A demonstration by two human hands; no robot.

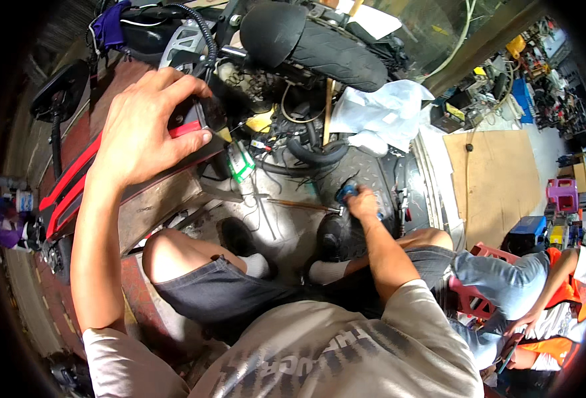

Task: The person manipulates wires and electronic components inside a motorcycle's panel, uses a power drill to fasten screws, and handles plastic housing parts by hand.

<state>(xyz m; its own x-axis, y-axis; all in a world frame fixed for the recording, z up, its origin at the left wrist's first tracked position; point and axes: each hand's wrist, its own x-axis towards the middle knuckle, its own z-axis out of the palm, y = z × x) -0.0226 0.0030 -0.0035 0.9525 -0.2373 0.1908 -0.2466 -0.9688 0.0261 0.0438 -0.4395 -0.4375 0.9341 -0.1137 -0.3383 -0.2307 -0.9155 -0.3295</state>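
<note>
My left hand [137, 126] is closed over the near end of a black-and-red scooter body [84, 179], its thumb lying along the red trim. The body slopes down to the left and rests by a worn wooden block [157, 205]. Low by the floor, my right hand [365, 203] closes round a small blue object [347, 192] whose kind I cannot make out. Under that hand is a dark mat [366, 176]. A thin rod [299, 204] lies on the floor to its left. Between my hands sits a green-and-white packet [242, 162].
Ahead is a vehicle's black tyre [339, 56], with a clear plastic bag [379, 109] and a bent black tube [319, 156] near it. Cardboard [499, 176] covers floor at the right. A person in an orange vest [575, 292] sits close on my right, by a red plastic stool [472, 298].
</note>
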